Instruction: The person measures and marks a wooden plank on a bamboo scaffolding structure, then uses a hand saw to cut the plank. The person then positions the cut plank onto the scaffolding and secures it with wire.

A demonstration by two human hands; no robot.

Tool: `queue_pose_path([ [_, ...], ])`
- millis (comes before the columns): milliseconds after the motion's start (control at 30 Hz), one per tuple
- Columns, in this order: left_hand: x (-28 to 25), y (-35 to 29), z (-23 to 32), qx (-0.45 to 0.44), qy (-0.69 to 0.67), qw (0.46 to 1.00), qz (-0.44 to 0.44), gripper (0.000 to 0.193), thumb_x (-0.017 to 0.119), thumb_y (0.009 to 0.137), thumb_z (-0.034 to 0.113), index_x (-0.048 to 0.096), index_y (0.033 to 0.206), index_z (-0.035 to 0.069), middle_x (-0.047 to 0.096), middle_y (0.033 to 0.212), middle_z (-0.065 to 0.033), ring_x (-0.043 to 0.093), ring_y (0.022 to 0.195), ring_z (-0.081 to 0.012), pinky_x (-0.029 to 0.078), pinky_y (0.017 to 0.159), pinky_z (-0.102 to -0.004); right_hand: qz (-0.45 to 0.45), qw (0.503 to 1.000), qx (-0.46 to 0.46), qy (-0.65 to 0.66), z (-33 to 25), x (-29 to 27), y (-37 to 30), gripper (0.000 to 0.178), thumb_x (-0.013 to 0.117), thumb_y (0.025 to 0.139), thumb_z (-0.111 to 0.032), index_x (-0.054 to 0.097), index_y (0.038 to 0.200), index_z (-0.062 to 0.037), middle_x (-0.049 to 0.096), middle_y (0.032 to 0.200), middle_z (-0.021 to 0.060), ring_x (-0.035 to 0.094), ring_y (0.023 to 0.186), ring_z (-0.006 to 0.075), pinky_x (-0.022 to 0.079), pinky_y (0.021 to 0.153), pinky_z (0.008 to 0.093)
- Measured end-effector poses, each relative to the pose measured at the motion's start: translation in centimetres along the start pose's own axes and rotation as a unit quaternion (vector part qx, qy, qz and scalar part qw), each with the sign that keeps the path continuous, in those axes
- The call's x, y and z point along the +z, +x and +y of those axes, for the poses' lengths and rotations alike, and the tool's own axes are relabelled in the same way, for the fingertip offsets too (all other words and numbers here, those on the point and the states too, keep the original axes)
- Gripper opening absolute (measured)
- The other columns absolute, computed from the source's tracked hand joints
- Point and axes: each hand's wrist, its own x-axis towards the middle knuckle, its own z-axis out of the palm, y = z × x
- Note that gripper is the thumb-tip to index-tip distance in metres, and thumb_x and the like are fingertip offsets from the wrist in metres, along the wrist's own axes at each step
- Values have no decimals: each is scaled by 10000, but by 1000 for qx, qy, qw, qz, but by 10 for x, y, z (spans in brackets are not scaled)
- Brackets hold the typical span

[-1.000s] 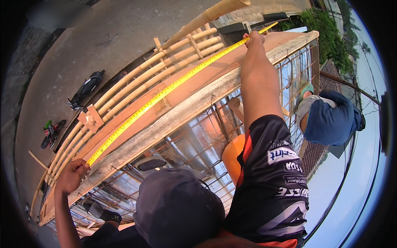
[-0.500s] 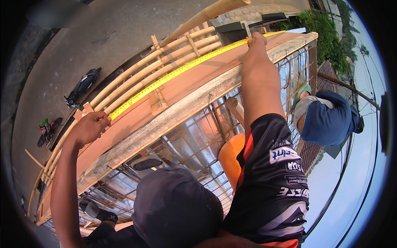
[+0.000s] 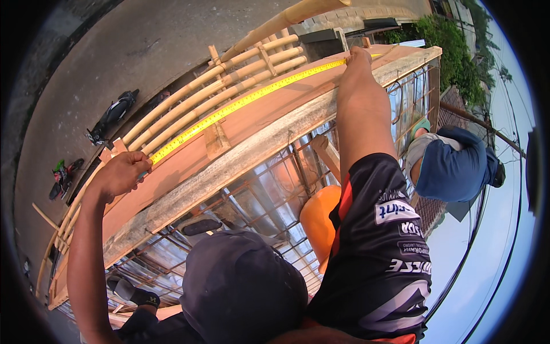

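i'm apparently measuring, pinching the yellow tape [image 3: 229,109] along the reddish board [image 3: 269,109], left hand [image 3: 121,174] closing its grip near-left, right hand [image 3: 358,61] far-right. next is probably calling for holding it taut.

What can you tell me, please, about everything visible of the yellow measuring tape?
The measuring tape is a long, narrow yellow strip with dark markings too small to read, apparently thin coated metal. It is extended, running diagonally from the left hand up to the right hand, both gripping it, with a short stretch beyond the right. It runs along the reddish-brown board; whether it touches that is unclear. Its slight curve may be lens distortion.
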Motion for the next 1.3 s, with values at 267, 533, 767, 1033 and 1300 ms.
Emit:
queue_pose_path([
  [267, -4, 6, -6, 29, 18, 999, 10, 321, 608, 1093, 347, 716, 1019, 54, 630, 807, -18, 604, 713, -119, 500, 641, -316, 27, 976, 52, 212, -8, -4, 63, 412, 569, 1042, -271, 541, 1414, -96, 731, 1196, 62, 699, 1005, 157, 599, 885, 351],
  [533, -7, -62, -34, -66, -49, 996, 28, 322, 609, 1098, 319, 698, 964, 40, 643, 780, -19, 591, 684, -110, 499, 659, -308, -55, 995, -49, 63, 31, 59, -31, 156, 458, 1068, -17, 586, 1148, 21, 653, 906, 146, 666, 673, 277, 626, 631, 484],
  [767, 0, -129, -67, -61, -50, 996, 39, 280, 623, 1094, 249, 695, 953, 17, 636, 739, -13, 578, 670, -98, 459, 637, -304, -83, 990, -115, 2, 42, 61, -62, 180, 408, 1097, 4, 571, 1163, 44, 640, 914, 150, 686, 680, 253, 642, 603, 405],
  [1033, 7, -140, -138, -60, -53, 995, 54, 272, 634, 1058, 225, 692, 915, 2, 601, 685, -6, 548, 642, -92, 494, 904, -283, -40, 957, -260, -120, -3, -13, 23, 369, 428, 1082, 23, 530, 1435, -11, 737, 966, 226, 722, 687, 264, 642, 615, 415],
  [1300, 38, -187, -148, -39, -112, 991, 67, 242, 637, 1101, 183, 694, 956, -3, 546, 739, 32, 459, 695, -71, 384, 633, -295, -32, 962, -242, 119, -8, -22, -61, 507, 460, 1079, 26, 368, 1572, -43, 726, 987, 256, 706, 653, 266, 597, 564, 375],
])
